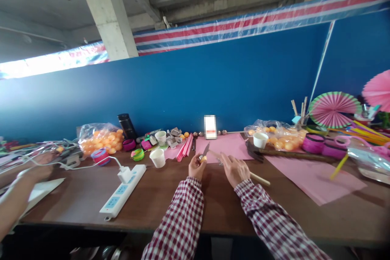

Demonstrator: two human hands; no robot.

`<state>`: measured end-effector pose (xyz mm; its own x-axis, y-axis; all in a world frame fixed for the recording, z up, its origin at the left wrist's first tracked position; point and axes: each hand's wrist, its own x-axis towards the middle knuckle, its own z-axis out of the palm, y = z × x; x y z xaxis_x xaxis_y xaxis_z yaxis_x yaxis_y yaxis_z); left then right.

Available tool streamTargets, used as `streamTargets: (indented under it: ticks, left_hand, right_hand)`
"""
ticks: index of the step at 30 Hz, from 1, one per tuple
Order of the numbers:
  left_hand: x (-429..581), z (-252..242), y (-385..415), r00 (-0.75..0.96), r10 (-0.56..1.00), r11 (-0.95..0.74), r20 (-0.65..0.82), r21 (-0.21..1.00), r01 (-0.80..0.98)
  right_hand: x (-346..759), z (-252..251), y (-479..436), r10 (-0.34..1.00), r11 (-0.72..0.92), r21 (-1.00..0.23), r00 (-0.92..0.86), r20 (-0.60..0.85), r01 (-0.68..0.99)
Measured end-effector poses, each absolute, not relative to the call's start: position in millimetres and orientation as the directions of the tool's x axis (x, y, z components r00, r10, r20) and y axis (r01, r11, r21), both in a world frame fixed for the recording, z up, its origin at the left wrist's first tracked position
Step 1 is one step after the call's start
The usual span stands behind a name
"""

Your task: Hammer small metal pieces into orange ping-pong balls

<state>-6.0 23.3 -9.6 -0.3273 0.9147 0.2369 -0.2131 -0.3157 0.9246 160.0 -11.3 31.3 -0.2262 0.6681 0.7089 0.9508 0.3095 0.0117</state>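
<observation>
Ball [204,158] in left hand [196,169], stick [260,178] at right hand [234,170]

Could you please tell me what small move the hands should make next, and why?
Probably bring the right hand slightly toward the left hand, gently: the left fingers hold a small shiny piece, the right fingertips are near but apart from it, and a dark pointed piece juts up beside the left fingertips.

Sleeves [179,215] maroon/wht chk; stick [261,179] lt tan; sheets [318,185] pink; tbl [155,201] dk brn; panel [213,81] blu.
</observation>
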Motion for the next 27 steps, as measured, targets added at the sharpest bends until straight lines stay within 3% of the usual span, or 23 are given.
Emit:
streamTargets:
  ticks: [6, 27]
  left_hand:
    - [-7.2, -7.6, 21.4, -0.349, 0.911, -0.299, 0.222, 0.936, -0.184]
    - [-7.6, -9.3, 22.2, -0.279, 0.942, -0.265, 0.188, 0.925, -0.271]
  right_hand:
    - [159.6, 37.2, -15.7, 0.674, 0.258, -0.024, -0.162, 0.720, 0.966]
    - [162.4, 36.1, -12.3, 0.641, 0.300, -0.041, -0.169, 0.749, 0.953]
